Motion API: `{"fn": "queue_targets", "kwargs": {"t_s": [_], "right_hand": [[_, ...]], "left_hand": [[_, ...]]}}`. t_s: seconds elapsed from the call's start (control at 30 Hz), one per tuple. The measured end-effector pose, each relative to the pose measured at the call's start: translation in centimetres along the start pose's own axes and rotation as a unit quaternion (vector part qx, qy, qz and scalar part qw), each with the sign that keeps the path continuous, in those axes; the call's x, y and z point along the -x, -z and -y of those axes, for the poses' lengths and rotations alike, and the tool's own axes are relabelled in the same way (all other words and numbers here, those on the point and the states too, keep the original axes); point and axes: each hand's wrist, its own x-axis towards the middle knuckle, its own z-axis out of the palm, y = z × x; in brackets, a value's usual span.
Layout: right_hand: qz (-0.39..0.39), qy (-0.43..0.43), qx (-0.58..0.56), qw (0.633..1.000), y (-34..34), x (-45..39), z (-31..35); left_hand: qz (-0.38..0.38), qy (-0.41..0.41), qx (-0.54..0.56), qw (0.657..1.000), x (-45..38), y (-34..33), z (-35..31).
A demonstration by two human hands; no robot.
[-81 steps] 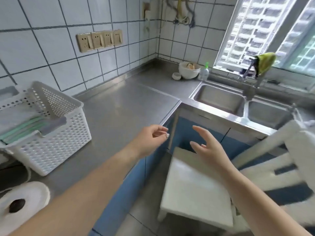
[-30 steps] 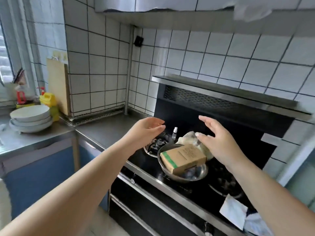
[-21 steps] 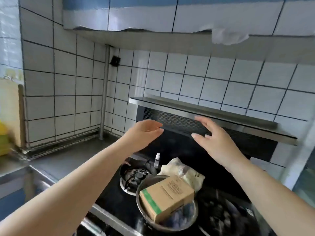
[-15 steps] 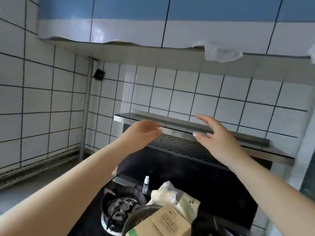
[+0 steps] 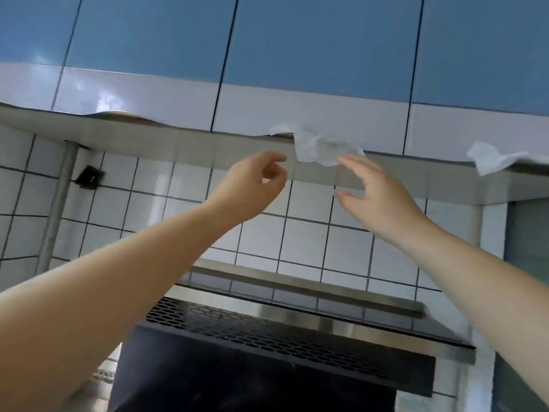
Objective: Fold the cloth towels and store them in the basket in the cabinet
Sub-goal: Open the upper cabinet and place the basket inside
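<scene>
Both bare arms reach up toward the blue-and-white wall cabinet doors point(image 5: 312, 69) above the range hood point(image 5: 297, 331). The left hand point(image 5: 252, 185) has its fingers loosely curled, holding nothing. The right hand point(image 5: 377, 197) has its fingers spread, fingertips just beside a crumpled white cloth point(image 5: 320, 147) hanging from the cabinet's lower edge; contact cannot be told. A second white cloth point(image 5: 490, 159) hangs further right.
</scene>
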Motion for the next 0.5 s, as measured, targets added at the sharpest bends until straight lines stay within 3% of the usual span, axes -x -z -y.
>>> {"fn": "queue_targets", "kwargs": {"t_s": [0.1, 0.17, 0.33, 0.5], "right_hand": [[0.007, 0.046, 0.106, 0.993, 0.8, -3.3, -2.1], [0.03, 0.063, 0.172, 0.983, 0.8, -4.9, -3.0], [0.072, 0.081, 0.264, 0.959, -0.3, -7.5, -4.5], [0.057, 0.087, 0.269, 0.958, -1.8, -8.2, -5.6]], "left_hand": [[-0.037, -0.117, -0.168, 0.978, -4.0, -1.8, -1.2], [-0.02, -0.146, -0.246, 0.958, -6.0, -2.9, -1.6], [0.033, -0.133, -0.409, 0.902, -8.6, -5.7, -1.5], [-0.024, -0.125, -0.431, 0.894, -9.7, -6.8, -1.7]]}}
